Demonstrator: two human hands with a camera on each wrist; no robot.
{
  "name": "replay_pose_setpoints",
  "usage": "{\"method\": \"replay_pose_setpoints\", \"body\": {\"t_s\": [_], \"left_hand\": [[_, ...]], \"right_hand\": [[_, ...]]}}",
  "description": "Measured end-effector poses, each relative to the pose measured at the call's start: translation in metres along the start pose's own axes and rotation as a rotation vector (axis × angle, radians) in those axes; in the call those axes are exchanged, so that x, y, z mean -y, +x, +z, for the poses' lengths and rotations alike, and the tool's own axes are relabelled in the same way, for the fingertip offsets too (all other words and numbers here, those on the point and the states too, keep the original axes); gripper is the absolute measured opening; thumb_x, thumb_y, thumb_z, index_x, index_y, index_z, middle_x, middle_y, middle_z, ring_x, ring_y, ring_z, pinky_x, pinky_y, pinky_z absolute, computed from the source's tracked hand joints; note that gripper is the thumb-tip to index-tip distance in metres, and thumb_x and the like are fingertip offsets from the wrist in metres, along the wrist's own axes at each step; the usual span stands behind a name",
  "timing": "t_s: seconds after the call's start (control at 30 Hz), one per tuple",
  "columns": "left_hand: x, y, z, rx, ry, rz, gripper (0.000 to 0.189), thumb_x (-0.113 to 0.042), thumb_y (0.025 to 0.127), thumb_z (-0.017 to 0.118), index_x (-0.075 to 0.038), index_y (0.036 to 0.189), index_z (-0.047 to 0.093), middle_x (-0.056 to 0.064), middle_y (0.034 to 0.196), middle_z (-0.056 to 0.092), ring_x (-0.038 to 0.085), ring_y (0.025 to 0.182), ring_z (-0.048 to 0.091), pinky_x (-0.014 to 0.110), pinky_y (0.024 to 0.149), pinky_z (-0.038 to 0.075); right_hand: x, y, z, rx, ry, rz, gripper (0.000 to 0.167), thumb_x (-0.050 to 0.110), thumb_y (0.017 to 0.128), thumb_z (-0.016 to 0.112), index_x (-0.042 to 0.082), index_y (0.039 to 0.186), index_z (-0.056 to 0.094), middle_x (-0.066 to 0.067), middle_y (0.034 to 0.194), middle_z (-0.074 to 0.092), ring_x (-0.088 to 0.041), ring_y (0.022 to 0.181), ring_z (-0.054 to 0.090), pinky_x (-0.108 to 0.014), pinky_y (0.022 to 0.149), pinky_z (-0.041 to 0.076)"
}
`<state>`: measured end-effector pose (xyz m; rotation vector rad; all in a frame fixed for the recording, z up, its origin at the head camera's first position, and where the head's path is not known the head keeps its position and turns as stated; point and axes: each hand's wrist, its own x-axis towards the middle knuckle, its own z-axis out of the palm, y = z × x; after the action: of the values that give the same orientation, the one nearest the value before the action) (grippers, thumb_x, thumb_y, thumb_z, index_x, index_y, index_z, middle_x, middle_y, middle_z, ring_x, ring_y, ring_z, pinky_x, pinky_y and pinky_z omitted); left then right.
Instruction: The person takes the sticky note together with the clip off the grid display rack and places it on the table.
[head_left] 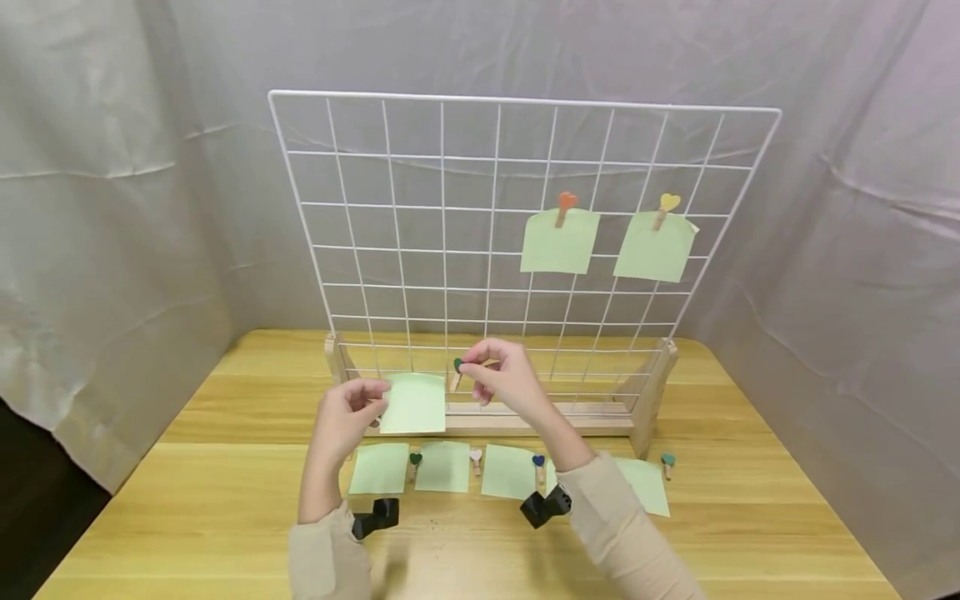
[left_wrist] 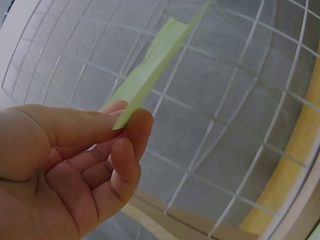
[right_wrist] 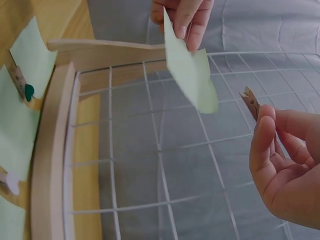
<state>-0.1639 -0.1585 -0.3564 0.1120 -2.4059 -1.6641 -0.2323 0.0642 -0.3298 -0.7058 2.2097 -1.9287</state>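
My left hand (head_left: pixel 347 417) pinches a pale green paper note (head_left: pixel 414 403) by its left edge, between thumb and index finger. In the left wrist view the note (left_wrist: pixel 155 65) is seen nearly edge-on, slightly curved. To its right, my right hand (head_left: pixel 504 375) pinches a small wooden clothespin (head_left: pixel 456 380) topped with a dark green heart. The right wrist view shows the clothespin's wooden tip (right_wrist: pixel 250 101) pointing out past the fingertips, apart from the note. Both hands are in front of the lower part of a white wire grid panel (head_left: pixel 465 287).
Two green notes hang on the grid, under an orange heart clothespin (head_left: pixel 567 202) and a yellow heart clothespin (head_left: pixel 669 202). A wooden stand (head_left: pixel 651 398) holds the panel. Along the table (head_left: pixel 247 467) lie several green notes (head_left: pixel 378 469) with heart clothespins (head_left: pixel 538 463) among them.
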Motion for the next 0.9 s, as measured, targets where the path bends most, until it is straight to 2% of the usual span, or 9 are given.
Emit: {"method": "replay_pose_setpoints", "body": {"t_s": [0.1, 0.2, 0.27, 0.43, 0.73, 0.83, 0.9], "left_hand": [[0.004, -0.002, -0.003, 0.014, 0.018, -0.016, 0.022, 0.006, 0.091, 0.057, 0.011, 0.112, 0.064, 0.023, 0.1, 0.065, 0.004, 0.069, 0.054, 0.018, 0.061, 0.05], [0.008, -0.003, -0.007, 0.014, 0.031, -0.031, 0.023, 0.006, 0.091, 0.056, 0.011, 0.112, 0.063, 0.025, 0.102, 0.065, 0.006, 0.069, 0.054, 0.018, 0.06, 0.05], [0.011, -0.005, -0.009, 0.01, 0.041, -0.039, 0.023, 0.005, 0.092, 0.056, 0.012, 0.113, 0.063, 0.025, 0.102, 0.065, 0.007, 0.069, 0.053, 0.018, 0.06, 0.049], [0.016, -0.008, -0.015, -0.014, 0.06, -0.052, 0.023, 0.004, 0.092, 0.057, 0.012, 0.113, 0.062, 0.02, 0.098, 0.064, 0.006, 0.065, 0.052, 0.018, 0.058, 0.048], [0.028, -0.013, -0.028, -0.016, 0.074, -0.086, 0.025, 0.004, 0.091, 0.057, 0.013, 0.115, 0.062, 0.019, 0.1, 0.067, 0.003, 0.068, 0.052, 0.018, 0.059, 0.049], [0.031, -0.014, -0.031, 0.015, 0.075, -0.094, 0.026, 0.003, 0.092, 0.057, 0.013, 0.116, 0.061, 0.018, 0.1, 0.067, 0.004, 0.07, 0.053, 0.02, 0.06, 0.049], [0.033, -0.015, -0.034, 0.032, 0.077, -0.093, 0.027, 0.003, 0.092, 0.057, 0.014, 0.117, 0.06, 0.018, 0.1, 0.067, 0.004, 0.07, 0.053, 0.021, 0.061, 0.049]], "right_hand": [[-0.005, 0.0, 0.004, 0.009, 0.0, 0.012, 0.015, -0.001, 0.09, 0.063, -0.013, 0.099, 0.061, -0.015, 0.086, 0.066, -0.006, 0.049, 0.055, -0.018, 0.047, 0.049], [-0.009, 0.0, 0.009, 0.017, 0.011, 0.032, 0.016, -0.001, 0.09, 0.062, -0.014, 0.099, 0.06, -0.015, 0.087, 0.067, -0.005, 0.049, 0.054, -0.018, 0.047, 0.048], [-0.012, 0.0, 0.012, 0.029, 0.023, 0.041, 0.016, -0.001, 0.09, 0.062, -0.014, 0.099, 0.06, -0.009, 0.085, 0.068, -0.005, 0.048, 0.054, -0.018, 0.047, 0.048], [-0.023, -0.001, 0.02, 0.052, 0.048, 0.071, 0.018, -0.001, 0.09, 0.062, -0.015, 0.101, 0.059, -0.008, 0.087, 0.069, -0.004, 0.047, 0.054, -0.017, 0.046, 0.047], [-0.036, -0.002, 0.035, 0.077, 0.04, 0.097, 0.018, -0.001, 0.091, 0.061, -0.016, 0.101, 0.06, -0.029, 0.094, 0.066, -0.002, 0.046, 0.053, -0.016, 0.045, 0.046], [-0.043, -0.002, 0.041, 0.096, 0.074, 0.13, 0.018, -0.002, 0.091, 0.061, -0.016, 0.101, 0.059, -0.024, 0.086, 0.066, -0.003, 0.046, 0.053, -0.016, 0.044, 0.045], [-0.048, -0.003, 0.045, 0.108, 0.104, 0.161, 0.019, -0.002, 0.091, 0.061, -0.016, 0.102, 0.059, -0.015, 0.08, 0.065, -0.003, 0.045, 0.053, -0.016, 0.044, 0.045]]}}
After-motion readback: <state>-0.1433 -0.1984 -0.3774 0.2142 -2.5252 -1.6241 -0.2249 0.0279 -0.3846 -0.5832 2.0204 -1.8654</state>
